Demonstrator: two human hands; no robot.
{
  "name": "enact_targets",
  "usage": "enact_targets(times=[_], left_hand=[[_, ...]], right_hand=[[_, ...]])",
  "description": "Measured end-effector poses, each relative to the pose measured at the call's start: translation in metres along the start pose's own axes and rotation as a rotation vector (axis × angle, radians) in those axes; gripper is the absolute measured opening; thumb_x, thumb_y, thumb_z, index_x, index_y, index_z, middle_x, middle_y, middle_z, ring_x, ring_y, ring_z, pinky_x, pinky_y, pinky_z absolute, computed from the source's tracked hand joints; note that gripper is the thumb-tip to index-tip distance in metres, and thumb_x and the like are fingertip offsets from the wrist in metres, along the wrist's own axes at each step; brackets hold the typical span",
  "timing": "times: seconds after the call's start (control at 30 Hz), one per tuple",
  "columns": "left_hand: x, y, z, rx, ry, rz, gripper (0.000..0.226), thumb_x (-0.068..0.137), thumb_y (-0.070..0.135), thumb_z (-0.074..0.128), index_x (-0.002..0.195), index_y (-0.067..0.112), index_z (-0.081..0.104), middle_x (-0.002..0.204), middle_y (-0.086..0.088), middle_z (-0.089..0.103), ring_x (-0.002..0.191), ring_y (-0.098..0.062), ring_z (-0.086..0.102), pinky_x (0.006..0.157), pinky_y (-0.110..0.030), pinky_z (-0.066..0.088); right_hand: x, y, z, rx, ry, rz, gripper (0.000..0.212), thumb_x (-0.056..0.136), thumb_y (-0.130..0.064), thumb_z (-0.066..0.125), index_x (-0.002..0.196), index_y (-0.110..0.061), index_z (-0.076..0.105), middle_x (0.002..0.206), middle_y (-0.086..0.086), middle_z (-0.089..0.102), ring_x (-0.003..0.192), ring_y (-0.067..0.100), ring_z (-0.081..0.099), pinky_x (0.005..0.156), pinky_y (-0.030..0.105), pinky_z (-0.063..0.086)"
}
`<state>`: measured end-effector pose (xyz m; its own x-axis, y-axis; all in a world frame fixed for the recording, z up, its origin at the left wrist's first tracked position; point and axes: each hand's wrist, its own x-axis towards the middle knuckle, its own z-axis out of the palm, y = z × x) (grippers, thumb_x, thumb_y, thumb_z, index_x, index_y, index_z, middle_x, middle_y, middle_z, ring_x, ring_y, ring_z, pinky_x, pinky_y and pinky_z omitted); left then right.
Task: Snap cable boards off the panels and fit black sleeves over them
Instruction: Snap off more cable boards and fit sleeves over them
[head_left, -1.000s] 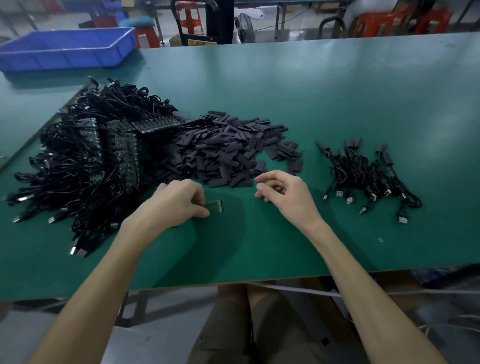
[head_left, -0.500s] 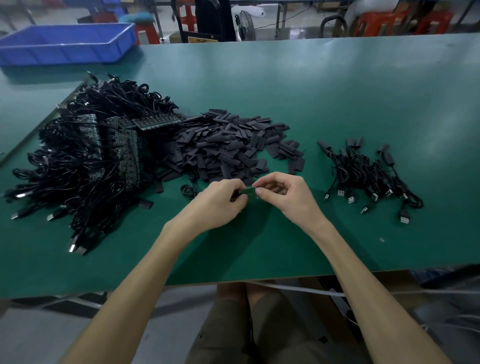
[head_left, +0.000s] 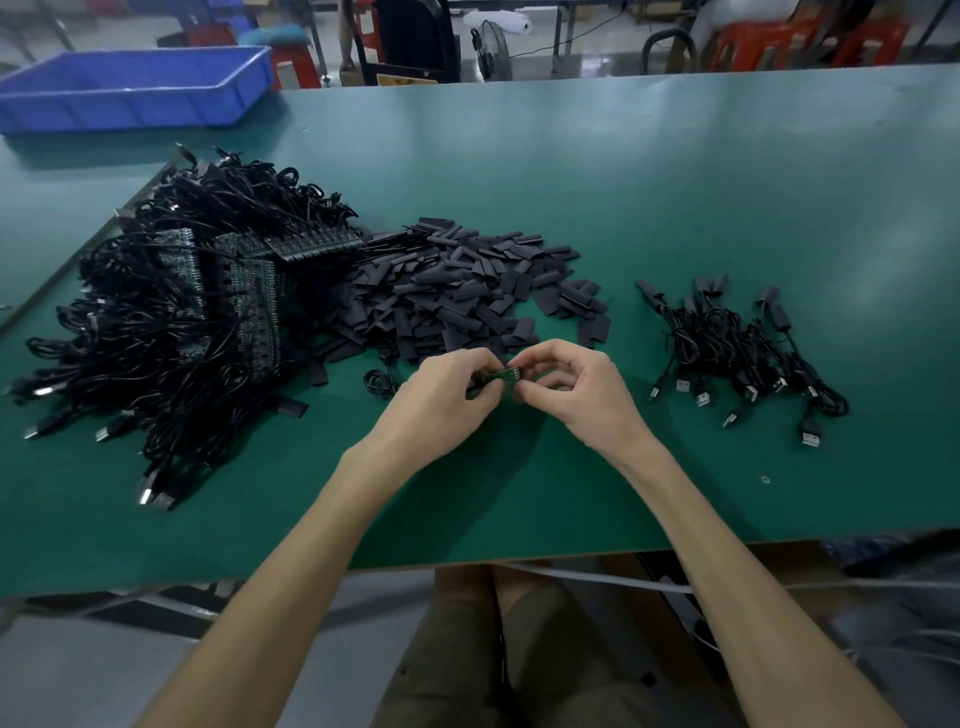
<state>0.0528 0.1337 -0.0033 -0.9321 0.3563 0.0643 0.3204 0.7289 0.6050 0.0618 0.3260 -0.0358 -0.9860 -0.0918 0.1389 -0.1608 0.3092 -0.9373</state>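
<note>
Head view, fingers (head_left: 545, 357): curled on both hands, pinching one small green cable board (head_left: 496, 380) between them.
Left hand (head_left: 441, 402): grips board's left end.
Right hand (head_left: 576, 387): pinches right end.
Board: over bench (head_left: 519, 493), near-edge middle.
Sleeves (head_left: 457, 291): heap just behind hands.
Panels (head_left: 244, 291): bench's left side.

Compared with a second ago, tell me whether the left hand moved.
Yes. The left hand moved rightward from the cable heap and now meets the right hand on a cable board before the sleeve pile.
</note>
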Motion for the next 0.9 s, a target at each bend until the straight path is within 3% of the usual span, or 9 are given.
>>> enact_targets(times=[0.2,0.33,0.47,0.6,0.73,0.9], left_hand=[[0.0028,0.0018,0.0029,-0.015,0.109,0.074,0.01,0.095,0.024,0.068,0.104,0.026,0.071,0.095,0.011,0.057,0.09,-0.012,0.06,0.082,-0.043,0.054],[0.0004,0.0002,0.0051,-0.074,0.178,0.044,0.008,0.092,0.026,0.072,0.1,0.029,0.074,0.089,0.014,0.067,0.085,-0.005,0.063,0.079,-0.037,0.056],[0.0016,0.0007,0.0034,-0.206,0.189,-0.031,0.008,0.091,0.029,0.074,0.099,0.03,0.076,0.085,0.014,0.073,0.08,-0.005,0.066,0.076,-0.028,0.056],[0.0033,0.0034,0.0004,-0.197,0.152,-0.053,0.008,0.091,0.028,0.07,0.094,0.03,0.077,0.079,0.013,0.073,0.075,-0.004,0.068,0.071,-0.03,0.058],[0.0047,0.0079,-0.0007,-0.119,0.133,-0.056,0.005,0.089,0.03,0.07,0.091,0.03,0.075,0.078,0.016,0.069,0.075,-0.004,0.067,0.075,-0.038,0.059],[0.0072,0.0089,0.0001,-0.104,0.145,-0.009,0.005,0.09,0.025,0.071,0.093,0.027,0.075,0.078,0.014,0.069,0.075,-0.003,0.065,0.076,-0.037,0.058]], right_hand=[[0.0015,0.0016,0.0008,0.08,0.023,-0.014,0.017,0.081,-0.022,0.079,0.093,-0.034,0.075,0.091,-0.004,0.078,0.084,0.02,0.076,0.087,0.04,0.061],[0.0011,0.0011,0.0028,0.131,0.0,-0.025,0.011,0.088,-0.023,0.076,0.097,-0.029,0.074,0.091,-0.004,0.078,0.084,0.018,0.077,0.086,0.032,0.059],[0.0001,-0.0028,0.0022,0.168,0.022,-0.007,0.007,0.092,-0.018,0.077,0.095,-0.024,0.075,0.084,-0.001,0.079,0.078,0.017,0.077,0.064,0.013,0.05],[-0.0003,-0.0026,0.0008,0.178,0.05,0.018,0.01,0.09,-0.015,0.079,0.09,-0.025,0.076,0.083,0.0,0.079,0.074,0.019,0.077,0.053,0.017,0.047],[-0.0001,-0.0011,0.0003,0.191,0.041,0.016,0.006,0.087,-0.018,0.081,0.088,-0.021,0.075,0.079,0.004,0.078,0.069,0.018,0.076,0.053,0.017,0.047],[0.0002,0.0021,-0.001,0.217,0.056,0.016,0.007,0.087,-0.016,0.081,0.088,-0.016,0.074,0.077,0.007,0.078,0.066,0.02,0.075,0.054,0.022,0.052]])
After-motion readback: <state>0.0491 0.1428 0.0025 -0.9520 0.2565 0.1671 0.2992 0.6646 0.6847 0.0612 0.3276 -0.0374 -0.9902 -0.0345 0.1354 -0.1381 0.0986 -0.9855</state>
